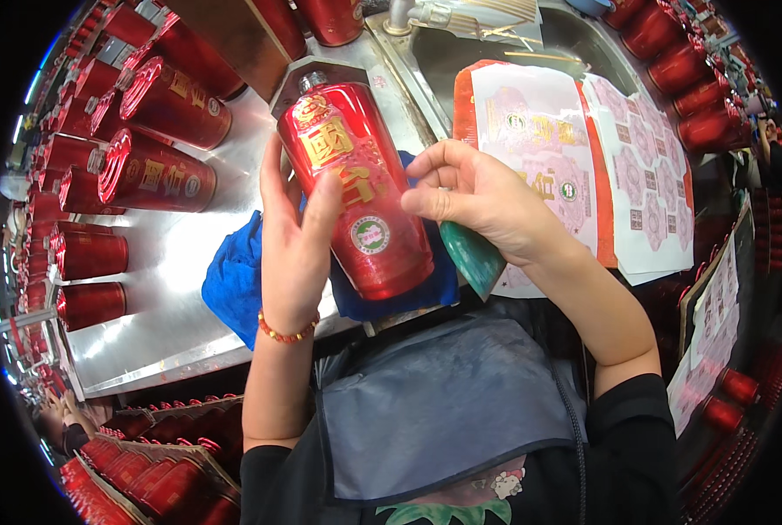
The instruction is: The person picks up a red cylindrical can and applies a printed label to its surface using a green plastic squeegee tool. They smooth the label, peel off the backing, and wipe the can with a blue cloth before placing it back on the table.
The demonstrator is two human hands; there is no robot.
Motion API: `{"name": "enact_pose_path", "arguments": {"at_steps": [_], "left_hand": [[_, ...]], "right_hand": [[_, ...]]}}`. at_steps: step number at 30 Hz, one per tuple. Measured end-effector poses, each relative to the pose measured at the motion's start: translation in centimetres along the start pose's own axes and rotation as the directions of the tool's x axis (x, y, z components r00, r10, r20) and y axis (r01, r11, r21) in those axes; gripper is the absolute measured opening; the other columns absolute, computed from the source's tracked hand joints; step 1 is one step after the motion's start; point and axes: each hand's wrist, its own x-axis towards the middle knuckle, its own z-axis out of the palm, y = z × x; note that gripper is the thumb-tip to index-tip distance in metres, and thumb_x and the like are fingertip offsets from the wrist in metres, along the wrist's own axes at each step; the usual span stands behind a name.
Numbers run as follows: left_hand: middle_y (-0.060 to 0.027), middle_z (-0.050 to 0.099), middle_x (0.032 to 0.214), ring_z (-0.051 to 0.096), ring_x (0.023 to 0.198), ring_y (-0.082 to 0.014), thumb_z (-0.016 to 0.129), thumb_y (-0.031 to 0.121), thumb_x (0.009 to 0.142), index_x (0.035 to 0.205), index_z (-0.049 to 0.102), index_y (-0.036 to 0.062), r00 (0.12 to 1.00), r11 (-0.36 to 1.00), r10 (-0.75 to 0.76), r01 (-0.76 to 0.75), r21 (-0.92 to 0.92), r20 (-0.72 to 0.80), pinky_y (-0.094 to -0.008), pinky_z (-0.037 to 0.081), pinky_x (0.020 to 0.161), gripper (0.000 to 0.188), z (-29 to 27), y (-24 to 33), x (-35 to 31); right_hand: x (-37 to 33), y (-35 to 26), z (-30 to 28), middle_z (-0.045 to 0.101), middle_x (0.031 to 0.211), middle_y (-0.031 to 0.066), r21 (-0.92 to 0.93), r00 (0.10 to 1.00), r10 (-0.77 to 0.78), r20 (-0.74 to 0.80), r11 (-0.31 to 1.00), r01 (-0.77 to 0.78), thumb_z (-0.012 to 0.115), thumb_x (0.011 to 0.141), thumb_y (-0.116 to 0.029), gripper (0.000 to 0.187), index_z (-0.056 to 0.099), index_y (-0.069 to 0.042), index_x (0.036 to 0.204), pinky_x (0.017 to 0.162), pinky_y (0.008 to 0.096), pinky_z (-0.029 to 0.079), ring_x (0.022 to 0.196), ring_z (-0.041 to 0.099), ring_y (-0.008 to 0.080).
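Left of the sink [434, 74], a metal table [168, 306] shines brightly; far left of the sink, white lights [34, 83] glow.

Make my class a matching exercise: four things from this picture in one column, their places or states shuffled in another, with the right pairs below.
Things
1. Red bottle
2. Blue cloth
3. Beaded bracelet
4. Metal sink

Places or states
A. Around the left wrist
B. Beyond the label sheets
C. Held in the left hand
D. Beneath the bottle

Pairs: 1-C, 2-D, 3-A, 4-B
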Motion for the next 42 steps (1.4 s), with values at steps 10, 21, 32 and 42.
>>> {"name": "enact_pose_path", "arguments": {"at_steps": [10, 21, 32, 42], "left_hand": [[-0.0181, 0.042, 0.153, 0.056, 0.132, -0.0251, 0.069, 0.009, 0.1, 0.164, 0.013, 0.0004, 0.999, 0.997, -0.024, 0.021, 0.079, 0.031, -0.0383, 0.051, 0.106, 0.085, 0.2, -0.1, -2.1], [-0.017, 0.038, 0.155, 0.047, 0.138, -0.0238, 0.076, 0.014, 0.093, 0.164, 0.013, -0.0013, 0.997, 0.977, -0.005, -0.011, 0.214, 0.076, -0.0378, 0.043, 0.113, 0.095, -0.6, -0.6, -2.2], [-0.0224, 0.029, 0.16, 0.048, 0.14, -0.0279, 0.081, 0.017, 0.089, 0.163, 0.002, -0.0068, 0.985, 0.987, -0.008, -0.02, 0.161, 0.173, -0.0395, 0.045, 0.113, 0.111, -1.4, -0.7, -2.2], [-0.0236, 0.029, 0.16, 0.05, 0.139, -0.0298, 0.082, 0.016, 0.089, 0.163, 0.0, -0.0068, 0.986, 0.981, 0.006, -0.038, 0.189, 0.17, -0.0398, 0.047, 0.111, 0.112, -1.5, -0.9, -2.2]], "right_hand": [[-2.3, -0.8, 0.4, 0.068, 0.092, -0.0003, -0.052, 0.991, -0.08, 0.104, 0.995, 0.086, 0.076, 0.095, -0.013, 0.019, 0.066, -0.001, 0.105, 0.066, 0.0173, 0.045, 0.073, 0.06, 0.0015], [-0.7, -2.1, 0.9, 0.066, 0.086, -0.0023, -0.209, 0.981, -0.183, 0.063, 0.959, 0.193, 0.077, 0.092, -0.011, 0.018, 0.067, -0.002, 0.103, 0.059, 0.0166, 0.044, 0.067, 0.06, 0.0003], [-0.7, -3.4, 0.8, 0.069, 0.088, 0.0007, -0.136, 0.997, -0.012, 0.074, 0.99, 0.022, 0.076, 0.091, -0.009, 0.019, 0.066, -0.001, 0.104, 0.069, 0.0185, 0.049, 0.078, 0.063, 0.0036], [-0.8, -4.7, 0.0, 0.071, 0.09, 0.0019, -0.196, 0.975, 0.148, 0.164, 0.974, -0.115, 0.076, 0.093, -0.015, 0.019, 0.073, 0.001, 0.103, 0.071, 0.0199, 0.05, 0.078, 0.064, 0.0057]]}}
